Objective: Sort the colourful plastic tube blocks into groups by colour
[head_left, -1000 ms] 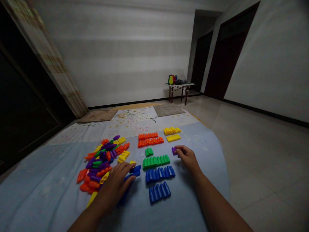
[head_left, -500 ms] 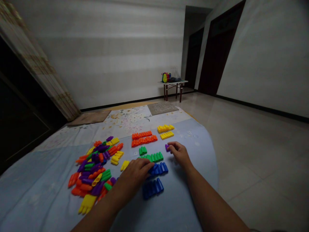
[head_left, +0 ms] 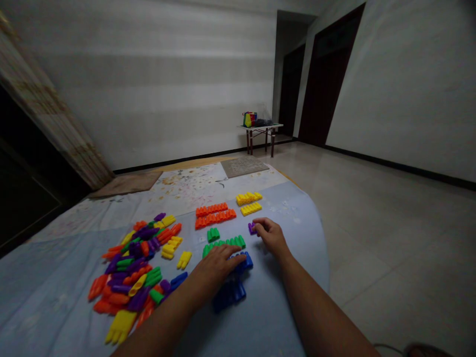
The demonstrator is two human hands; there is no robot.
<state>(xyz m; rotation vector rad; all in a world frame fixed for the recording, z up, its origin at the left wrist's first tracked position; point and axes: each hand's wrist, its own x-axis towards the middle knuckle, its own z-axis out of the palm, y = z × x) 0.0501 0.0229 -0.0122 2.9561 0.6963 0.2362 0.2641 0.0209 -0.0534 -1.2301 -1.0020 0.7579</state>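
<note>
My right hand (head_left: 270, 235) is closed in a pinch on a small purple plastic piece (head_left: 251, 228), at the tabletop to the right of the rows. My left hand (head_left: 217, 265) lies palm down with fingers stretched over the upper blue row (head_left: 247, 261), hiding much of it; whether it touches the blue pieces I cannot tell. Just beyond its fingers runs a green row (head_left: 234, 242), with a short green group (head_left: 213, 234) behind. Nearer me sits another blue group (head_left: 229, 294), partly in shadow under my wrist.
A mixed heap of coloured pieces (head_left: 137, 265) spreads at the left. Orange rows (head_left: 215, 217) and yellow rows (head_left: 250, 203) lie farther back. The cloth-covered table (head_left: 290, 213) has a rounded right edge. A small side table (head_left: 260, 127) stands by the wall.
My left hand has slid right across the blue row, uncovering a yellow piece beside the heap. My right hand keeps its pinch on the purple piece. The whole view has shifted slightly.
</note>
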